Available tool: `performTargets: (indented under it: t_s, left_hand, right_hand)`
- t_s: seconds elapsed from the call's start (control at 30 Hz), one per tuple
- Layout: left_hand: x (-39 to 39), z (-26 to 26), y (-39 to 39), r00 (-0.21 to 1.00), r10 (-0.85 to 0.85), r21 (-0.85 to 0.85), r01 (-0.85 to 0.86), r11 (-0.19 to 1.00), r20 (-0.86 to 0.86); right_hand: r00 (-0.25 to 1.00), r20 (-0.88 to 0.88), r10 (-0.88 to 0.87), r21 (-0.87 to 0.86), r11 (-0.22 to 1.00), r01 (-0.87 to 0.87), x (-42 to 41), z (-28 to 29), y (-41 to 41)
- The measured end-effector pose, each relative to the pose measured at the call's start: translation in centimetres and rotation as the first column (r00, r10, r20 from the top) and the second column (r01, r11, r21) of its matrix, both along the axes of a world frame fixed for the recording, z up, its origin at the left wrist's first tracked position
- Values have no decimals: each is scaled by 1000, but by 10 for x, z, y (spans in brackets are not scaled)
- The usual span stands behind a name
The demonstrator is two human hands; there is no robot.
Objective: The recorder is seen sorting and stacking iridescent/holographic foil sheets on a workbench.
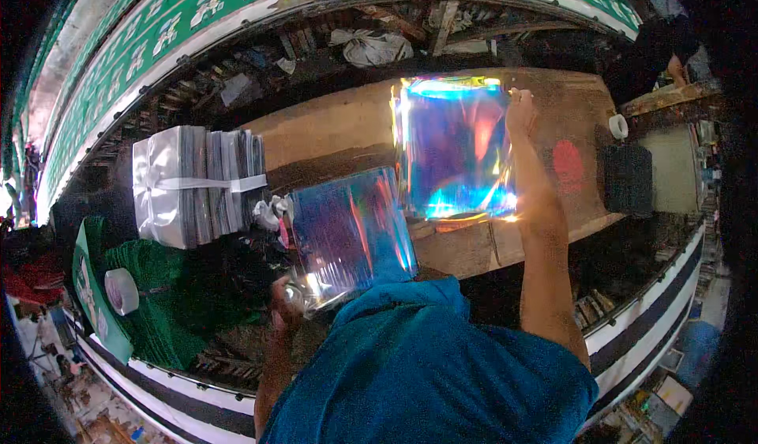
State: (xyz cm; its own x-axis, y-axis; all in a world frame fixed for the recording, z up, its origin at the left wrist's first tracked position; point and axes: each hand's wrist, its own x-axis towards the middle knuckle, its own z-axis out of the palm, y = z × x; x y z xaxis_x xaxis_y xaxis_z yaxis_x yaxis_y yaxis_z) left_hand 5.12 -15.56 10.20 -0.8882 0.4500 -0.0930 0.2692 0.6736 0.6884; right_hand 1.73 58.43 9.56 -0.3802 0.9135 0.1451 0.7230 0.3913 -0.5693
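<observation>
My right hand (522, 109) is at the upper right edge of a shiny stack of iridescent film sheets (453, 148) lying on the brown board; whether the fingers grip it is unclear. My left hand (287, 302) holds the lower left corner of a second iridescent sheet or stack (355, 228), which lies tilted just left of the first, near my body. The crumpled clear film at that corner partly hides my left fingers. At the left stands a tied bundle of clear plastic sheets (169, 189) bound with white strap.
The brown board (320, 130) bears a red patch (568, 166). A white tape roll (618, 126) rests at its right end, and another roll (121, 292) sits on green material (160, 319) at lower left. Another person's hand (676, 69) shows at upper right. A white bag (376, 48) lies beyond.
</observation>
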Motion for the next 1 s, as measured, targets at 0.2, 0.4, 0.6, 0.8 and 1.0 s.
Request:
performTargets:
  t_s: [0.2, 0.4, 0.6, 0.8, 1.0]
  left_hand:
    - [-16, 10, 50, 988, -82, -166, 103, 981, 131]
    - [-28, -12, 89, 961, -278, -185, 270, 945, -15]
    - [-29, -85, 159, 982, -184, 82, 181, 980, 33]
    - [-43, -95, 172, 923, -355, -67, 367, 928, 145]
    - [-42, -93, 176, 944, -307, -112, 320, 941, 123]
  right_hand:
    - [985, 95, 142, 453, 875, -170, -8, 13, -27]
    - [760, 375, 531, 315, 698, -643, -15, -54, -220]
    - [563, 330, 758, 172, 538, -825, 36, -68, -396]
    - [402, 206, 892, 41, 402, -915, 30, -76, -385]
    - [416, 454, 788, 90, 424, -901, 32, -81, -385]
